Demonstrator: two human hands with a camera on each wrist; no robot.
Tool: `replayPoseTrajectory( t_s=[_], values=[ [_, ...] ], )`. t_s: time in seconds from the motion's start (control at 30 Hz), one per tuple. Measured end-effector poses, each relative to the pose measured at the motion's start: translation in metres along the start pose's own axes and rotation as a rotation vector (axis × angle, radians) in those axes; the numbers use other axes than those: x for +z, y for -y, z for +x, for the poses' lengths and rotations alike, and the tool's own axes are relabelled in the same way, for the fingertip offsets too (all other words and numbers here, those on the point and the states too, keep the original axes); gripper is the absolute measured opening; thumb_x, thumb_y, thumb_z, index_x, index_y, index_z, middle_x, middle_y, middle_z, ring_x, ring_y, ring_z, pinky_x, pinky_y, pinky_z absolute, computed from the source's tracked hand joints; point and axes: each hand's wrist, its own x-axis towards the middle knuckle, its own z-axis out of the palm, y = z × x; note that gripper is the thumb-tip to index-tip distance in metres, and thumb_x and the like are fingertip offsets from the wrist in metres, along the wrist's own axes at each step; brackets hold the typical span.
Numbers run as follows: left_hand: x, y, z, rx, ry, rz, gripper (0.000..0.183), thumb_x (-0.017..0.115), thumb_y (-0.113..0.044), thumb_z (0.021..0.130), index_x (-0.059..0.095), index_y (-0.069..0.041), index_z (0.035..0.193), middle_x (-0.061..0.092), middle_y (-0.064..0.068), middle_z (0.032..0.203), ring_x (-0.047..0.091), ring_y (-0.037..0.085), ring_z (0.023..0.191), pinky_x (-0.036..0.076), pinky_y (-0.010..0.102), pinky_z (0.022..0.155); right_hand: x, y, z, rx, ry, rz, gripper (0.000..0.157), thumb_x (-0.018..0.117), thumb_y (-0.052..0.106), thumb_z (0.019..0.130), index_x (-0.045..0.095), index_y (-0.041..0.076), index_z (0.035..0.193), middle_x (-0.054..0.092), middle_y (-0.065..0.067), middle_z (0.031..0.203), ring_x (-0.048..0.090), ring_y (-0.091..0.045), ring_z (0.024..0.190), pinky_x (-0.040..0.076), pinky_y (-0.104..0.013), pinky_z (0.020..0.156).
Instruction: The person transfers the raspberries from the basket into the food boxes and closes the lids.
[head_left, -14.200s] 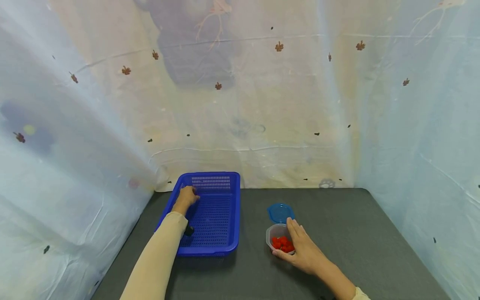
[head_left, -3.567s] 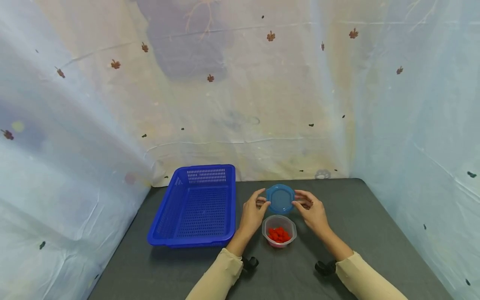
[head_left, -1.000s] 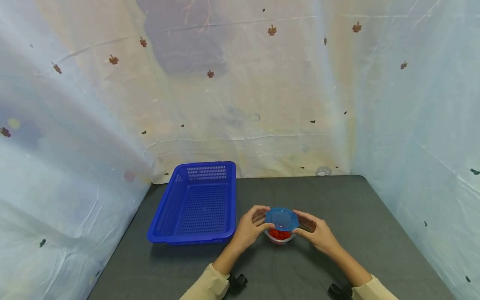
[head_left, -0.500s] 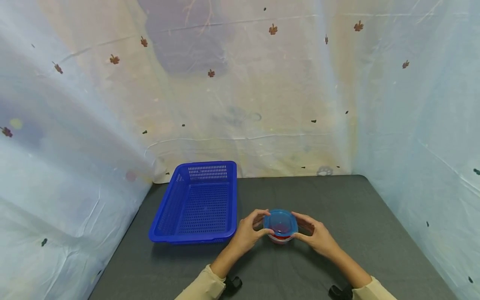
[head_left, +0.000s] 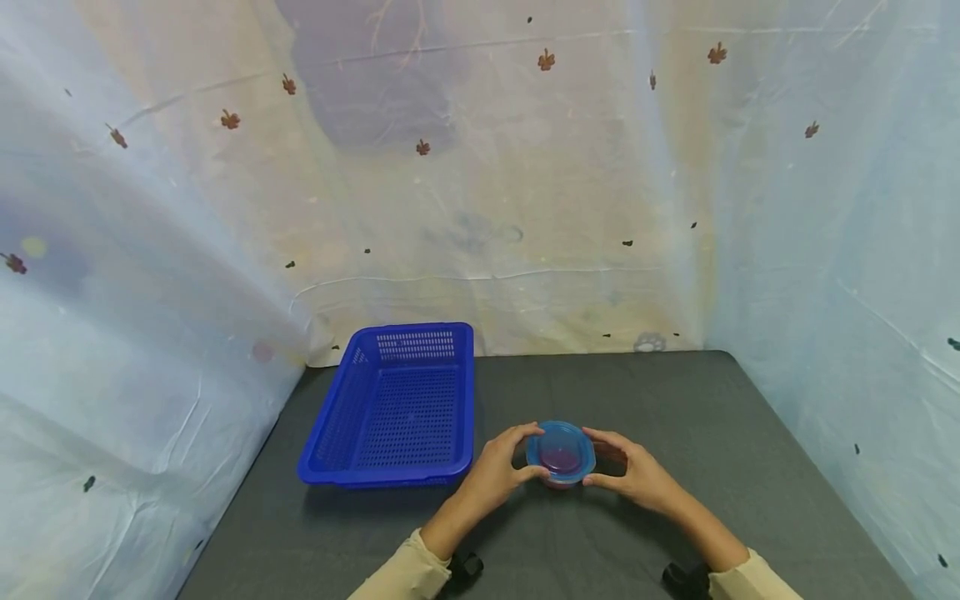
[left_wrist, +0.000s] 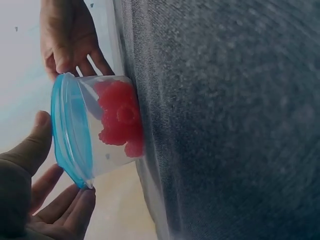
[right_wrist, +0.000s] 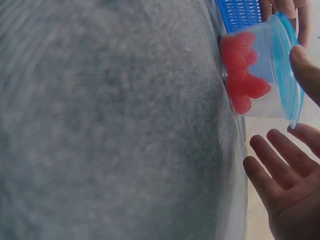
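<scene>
A round blue lid sits on a clear plastic tub standing on the table. Red, bumpy raspberry-like pieces lie in the lower part of the tub. My left hand grips the lid's left edge, thumb on its top and fingertips at the rim. From the right, my right hand pinches the lid's edge between thumb and index finger. In the right wrist view its other fingers spread out beside the tub, apart from it.
A blue perforated basket stands to the left on the dark grey table, close to the left forearm. Pale patterned sheeting rises behind the table and on both sides. A black strap mount shows at each wrist.
Earlier my left hand was in the basket and the lid lay behind the tub. Both hands then brought the lid over, and in the last second it came down onto the tub's rim.
</scene>
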Motion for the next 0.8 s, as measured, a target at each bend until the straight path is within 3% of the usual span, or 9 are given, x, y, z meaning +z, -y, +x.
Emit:
replayPoseTrajectory(
  t_s=[0.13, 0.27, 0.43, 0.8],
  values=[
    [-0.001, -0.0008, 0.0007, -0.007, 0.016, 0.056, 0.062, 0.086, -0.032, 0.091, 0.063, -0.016, 0.146, 0.059, 0.009, 0.154, 0.055, 0.031, 0.145, 0.047, 0.052, 0.117, -0.0008, 0.001, -0.0008, 0.007, 0.018, -0.008, 0.076, 0.087, 0.023, 0.092, 0.052, 0.002, 0.156, 0.058, -0.022, 0.151, 0.063, -0.045, 0.131, 0.053, -0.049, 0.108],
    [-0.0014, 0.0007, 0.002, -0.027, 0.037, 0.065, 0.07, 0.085, -0.035, 0.093, 0.057, -0.014, 0.154, 0.055, 0.008, 0.158, 0.051, 0.031, 0.148, 0.044, 0.055, 0.118, -0.0001, 0.0011, 0.0007, 0.007, 0.013, -0.005, 0.077, 0.088, 0.024, 0.092, 0.051, 0.001, 0.156, 0.058, -0.024, 0.149, 0.062, -0.047, 0.131, 0.051, -0.056, 0.108],
    [-0.001, 0.0053, 0.0033, -0.068, 0.121, 0.106, 0.084, 0.079, -0.045, 0.096, 0.042, -0.014, 0.166, 0.045, 0.008, 0.167, 0.045, 0.03, 0.153, 0.041, 0.054, 0.121, 0.0008, 0.0002, 0.0035, -0.005, 0.014, -0.027, 0.08, 0.089, 0.024, 0.091, 0.051, -0.001, 0.156, 0.058, -0.025, 0.148, 0.063, -0.048, 0.129, 0.051, -0.058, 0.106],
    [-0.0012, 0.0076, 0.0063, -0.091, 0.18, 0.094, 0.091, 0.074, -0.048, 0.098, 0.032, -0.009, 0.169, 0.036, 0.008, 0.173, 0.037, 0.03, 0.158, 0.037, 0.054, 0.124, -0.0005, 0.0038, 0.0067, 0.01, 0.02, -0.064, 0.081, 0.089, 0.028, 0.09, 0.052, 0.0, 0.155, 0.059, -0.024, 0.147, 0.061, -0.046, 0.132, 0.052, -0.054, 0.107]
  ],
)
